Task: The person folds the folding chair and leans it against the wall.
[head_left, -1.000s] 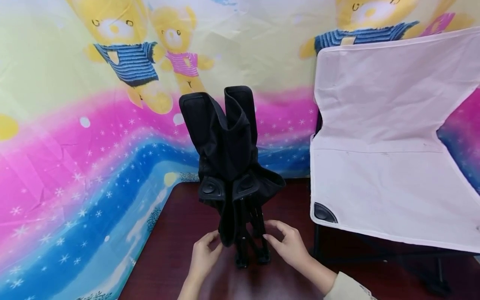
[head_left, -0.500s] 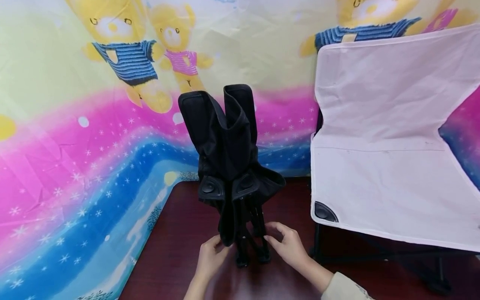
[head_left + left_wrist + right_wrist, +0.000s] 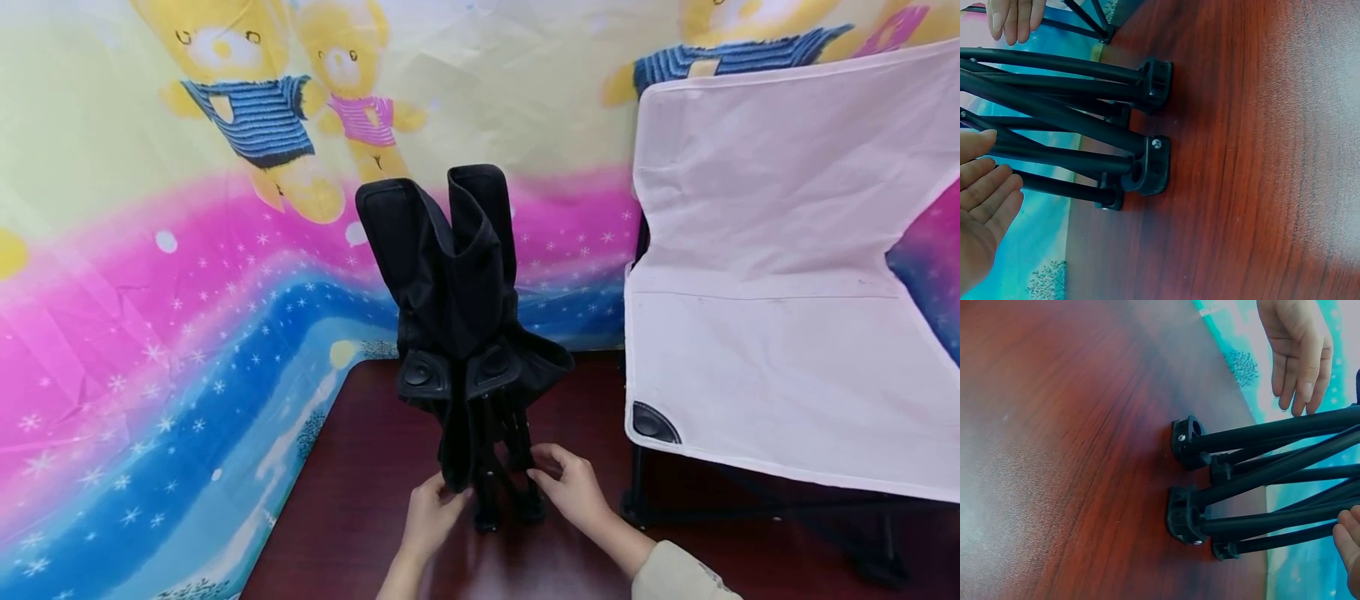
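A folded black camping chair [image 3: 468,308] stands upright on the dark red wooden table, its fabric bunched above narrow legs. In the left wrist view, several black tube legs [image 3: 1079,119] end in plastic feet [image 3: 1157,165] set close together. My left hand [image 3: 431,518] is at the left side of the legs, fingers loosely extended; its thumb lies near a tube in the left wrist view. My right hand [image 3: 573,487] is on the other side, thumb and fingers spread beside the legs. Whether the fingertips touch the tubes is hard to tell. Neither hand grips anything.
An unfolded white camping chair [image 3: 757,367] with black legs stands close on the right. Behind hangs a colourful bear-print cloth [image 3: 225,275]. The wooden table [image 3: 345,483] has its left edge beside this cloth.
My left hand has moved right and slightly down, nearer the folded chair's legs. The right hand has hardly moved. The folded chair stays in place while the view shifts slightly.
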The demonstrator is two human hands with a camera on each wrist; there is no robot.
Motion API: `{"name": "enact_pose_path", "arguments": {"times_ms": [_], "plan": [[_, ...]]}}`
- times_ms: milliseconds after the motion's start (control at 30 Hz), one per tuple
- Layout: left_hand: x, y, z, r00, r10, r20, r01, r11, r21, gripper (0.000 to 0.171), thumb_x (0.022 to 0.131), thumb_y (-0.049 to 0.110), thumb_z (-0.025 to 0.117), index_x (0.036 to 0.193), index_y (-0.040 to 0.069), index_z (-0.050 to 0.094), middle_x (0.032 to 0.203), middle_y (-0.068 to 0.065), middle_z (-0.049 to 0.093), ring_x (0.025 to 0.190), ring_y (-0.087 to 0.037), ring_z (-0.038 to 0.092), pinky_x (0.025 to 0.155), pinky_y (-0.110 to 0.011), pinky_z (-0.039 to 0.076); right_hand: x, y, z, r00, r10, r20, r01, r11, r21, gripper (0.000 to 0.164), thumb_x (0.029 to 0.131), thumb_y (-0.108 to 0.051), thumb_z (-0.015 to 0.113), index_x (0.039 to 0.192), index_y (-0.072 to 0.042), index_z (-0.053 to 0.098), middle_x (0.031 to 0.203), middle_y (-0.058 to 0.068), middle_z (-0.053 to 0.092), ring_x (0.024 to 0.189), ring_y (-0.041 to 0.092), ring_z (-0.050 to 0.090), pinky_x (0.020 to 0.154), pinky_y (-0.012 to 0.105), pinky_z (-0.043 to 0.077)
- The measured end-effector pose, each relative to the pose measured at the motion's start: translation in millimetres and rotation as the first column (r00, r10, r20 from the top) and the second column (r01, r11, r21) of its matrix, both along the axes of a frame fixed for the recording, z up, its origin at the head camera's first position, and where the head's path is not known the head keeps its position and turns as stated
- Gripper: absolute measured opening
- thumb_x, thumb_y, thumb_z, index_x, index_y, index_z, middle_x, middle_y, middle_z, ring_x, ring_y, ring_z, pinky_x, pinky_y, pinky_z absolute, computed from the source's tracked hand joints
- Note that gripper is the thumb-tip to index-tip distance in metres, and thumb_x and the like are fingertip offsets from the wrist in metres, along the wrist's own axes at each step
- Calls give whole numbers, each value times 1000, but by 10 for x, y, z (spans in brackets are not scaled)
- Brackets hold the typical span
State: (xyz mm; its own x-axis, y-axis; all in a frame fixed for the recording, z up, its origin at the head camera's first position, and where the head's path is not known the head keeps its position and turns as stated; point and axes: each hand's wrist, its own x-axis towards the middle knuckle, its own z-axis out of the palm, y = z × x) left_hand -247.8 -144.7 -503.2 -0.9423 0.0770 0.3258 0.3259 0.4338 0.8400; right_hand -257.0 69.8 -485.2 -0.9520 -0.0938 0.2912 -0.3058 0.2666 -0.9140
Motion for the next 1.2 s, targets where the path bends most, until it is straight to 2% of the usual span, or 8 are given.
{"name": "enact_pose_path", "arguments": {"times_ms": [233,400,567,700,933,1100,1200], "plan": [[7,16,-44,999,23,47,-22,1000,-12,18,74,3,64,91,4,62,88,-6,63,82,-18,61,68,-21,48,-23,-24,-86,1000,-16,-20,17,1000,3,24,74,1,64,97,2,59,94,16,61,89,27,57,70,29,49],[15,27,-100,998,38,58,-36,999,-25,15,73,8,65,87,3,62,81,-4,64,77,-16,61,66,-24,49,-26,-49,-118,999,-28,17,27,1000,13,26,74,2,63,99,3,58,95,18,60,89,29,58,65,24,49],[14,45,-126,995,59,82,-57,998,-24,16,74,12,66,86,3,62,80,-4,65,76,-15,61,66,-26,49,-55,-53,-162,998,-57,-7,57,998,40,27,72,4,64,98,3,58,93,16,61,87,27,58,70,29,49],[3,55,-132,992,81,98,-80,997,-17,15,74,14,66,84,3,62,79,-3,64,75,-15,61,66,-26,48,-95,-59,-196,998,-51,-27,52,998,35,26,72,5,64,97,5,58,91,18,61,86,29,58,70,33,48],[-39,77,-158,980,132,148,-130,991,-22,11,75,14,64,85,8,61,81,-3,64,77,-15,60,68,-30,48,-151,-61,-197,999,-38,-6,38,998,44,25,72,4,64,97,3,59,90,15,61,84,26,59,68,27,49],[-79,115,-164,971,159,176,-158,987,-22,10,76,15,64,81,7,62,71,1,60,62,-11,52,58,-26,43,-191,-53,-173,999,-48,7,48,997,55,24,73,3,64,96,2,59,88,14,62,79,24,61,64,26,49],[-95,133,-174,969,180,167,-178,984,-28,10,75,17,65,77,8,62,67,2,58,58,-9,47,55,-24,40,-207,-53,-182,998,-54,24,52,997,48,22,74,1,64,95,3,60,86,14,62,77,24,61,61,25,49]]}}
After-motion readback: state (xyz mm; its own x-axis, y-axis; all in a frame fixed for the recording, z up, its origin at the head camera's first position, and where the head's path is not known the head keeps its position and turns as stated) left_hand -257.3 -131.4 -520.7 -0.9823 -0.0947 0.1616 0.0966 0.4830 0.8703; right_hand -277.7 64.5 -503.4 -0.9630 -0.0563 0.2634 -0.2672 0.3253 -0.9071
